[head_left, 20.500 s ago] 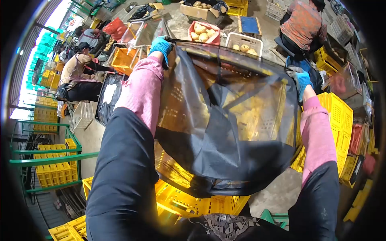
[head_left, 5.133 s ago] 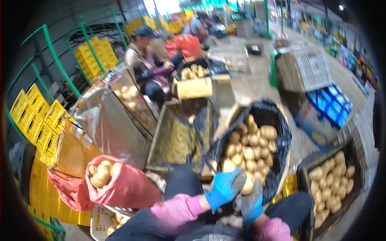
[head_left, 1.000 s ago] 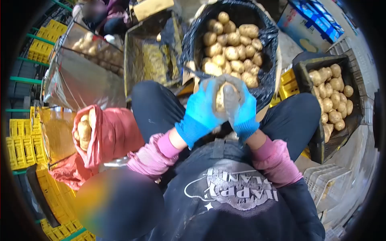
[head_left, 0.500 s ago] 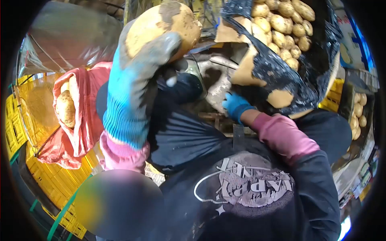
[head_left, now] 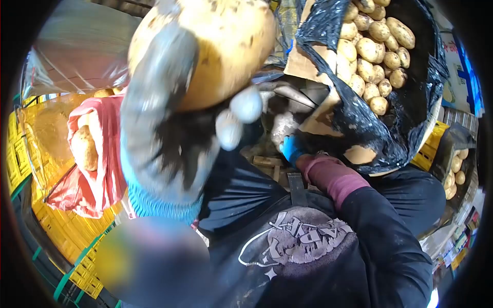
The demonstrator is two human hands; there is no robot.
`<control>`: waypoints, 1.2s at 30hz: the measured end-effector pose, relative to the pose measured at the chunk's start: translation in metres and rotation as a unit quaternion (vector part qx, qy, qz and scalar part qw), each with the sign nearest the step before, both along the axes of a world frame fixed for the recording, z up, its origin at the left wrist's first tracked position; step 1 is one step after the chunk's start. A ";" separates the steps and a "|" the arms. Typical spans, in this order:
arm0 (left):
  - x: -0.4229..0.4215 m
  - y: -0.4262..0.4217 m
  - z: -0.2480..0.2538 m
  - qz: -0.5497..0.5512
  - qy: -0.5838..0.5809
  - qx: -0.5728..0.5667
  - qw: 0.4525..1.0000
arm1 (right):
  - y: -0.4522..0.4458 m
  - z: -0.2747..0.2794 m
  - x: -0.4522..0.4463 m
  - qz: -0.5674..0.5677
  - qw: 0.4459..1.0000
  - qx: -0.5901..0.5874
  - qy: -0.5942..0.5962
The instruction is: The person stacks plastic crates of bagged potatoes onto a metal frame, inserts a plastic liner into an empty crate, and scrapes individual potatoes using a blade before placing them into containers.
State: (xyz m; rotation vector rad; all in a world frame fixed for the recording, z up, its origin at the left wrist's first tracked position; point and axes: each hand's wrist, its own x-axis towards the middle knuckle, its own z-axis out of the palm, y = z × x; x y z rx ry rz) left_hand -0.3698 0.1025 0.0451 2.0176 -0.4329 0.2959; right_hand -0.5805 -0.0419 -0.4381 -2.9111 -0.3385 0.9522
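"Well, left hand (head_left: 167, 118): contents?"

"One large potato (head_left: 231, 56), raised close to the camera; gripped, thumb across the near side, fingertips (head_left: 246, 105) showing beneath."

"Right hand (head_left: 291, 149)?"

"Blue-gloved, lowered near the carton (head_left: 310, 64); fingers partly hidden, so whether it grips anything I cannot tell."

"Surrounding stock?"

"Same carton: lined with black plastic (head_left: 367, 131), holding many smaller potatoes (head_left: 380, 51). One red sack (head_left: 110, 138), beside the left wrist, another potato (head_left: 84, 149) in its mouth."
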 end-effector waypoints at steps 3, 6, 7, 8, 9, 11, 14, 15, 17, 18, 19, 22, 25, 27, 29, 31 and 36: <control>-0.009 -0.032 0.036 -0.022 0.155 -0.316 0.936 | -0.014 0.068 0.008 0.127 0.991 0.013 -0.039; -0.004 -0.049 0.037 -0.178 0.414 -0.496 0.742 | -0.015 0.085 0.008 0.183 0.978 0.034 -0.095; -0.006 -0.055 0.040 -0.175 0.418 -0.491 0.744 | -0.012 0.093 0.013 0.187 0.980 0.030 -0.059; -0.006 -0.062 0.045 -0.177 0.411 -0.450 0.773 | -0.013 0.099 0.024 0.237 0.971 0.041 -0.015; -0.005 -0.070 0.050 -0.178 0.404 -0.407 0.800 | -0.014 0.102 0.035 0.286 0.956 0.053 0.030; 0.001 -0.078 0.055 -0.177 0.455 -0.392 0.780 | -0.011 0.096 0.034 0.241 0.968 0.062 -0.019; 0.001 -0.081 0.059 -0.174 0.429 -0.365 0.808 | -0.004 0.084 0.018 0.234 0.969 0.039 -0.074; -0.005 -0.089 0.059 -0.171 0.429 -0.364 0.809 | 0.000 0.070 0.008 0.191 0.981 -0.014 -0.009; -0.023 -0.109 0.057 -0.087 0.286 -0.459 0.836 | -0.018 0.107 0.005 0.141 0.984 -0.044 0.095; -0.024 -0.105 0.064 -0.134 0.383 -0.503 0.763 | -0.027 0.102 0.000 0.091 0.992 -0.033 0.084; -0.025 -0.098 0.066 -0.137 0.384 -0.505 0.761 | -0.036 0.116 0.001 0.041 0.996 -0.023 0.074; -0.040 -0.072 0.067 -0.160 0.362 -0.401 0.827 | -0.053 0.124 0.000 0.039 0.998 -0.048 0.023; -0.052 -0.072 0.060 -0.177 0.336 -0.437 0.816 | -0.074 0.085 0.008 -0.151 0.988 0.007 0.042; -0.054 -0.073 0.056 -0.196 0.337 -0.440 0.809 | -0.078 0.000 -0.013 -0.265 0.954 0.035 0.132; -0.055 -0.071 0.053 -0.203 0.336 -0.442 0.806 | -0.076 -0.111 -0.047 0.028 0.993 -0.042 0.109; -0.055 -0.069 0.052 -0.210 0.335 -0.442 0.805 | -0.062 0.011 -0.019 0.037 0.957 -0.049 0.285; -0.047 -0.070 0.042 -0.256 0.328 -0.442 0.795 | -0.064 0.016 -0.010 0.132 0.948 -0.035 0.287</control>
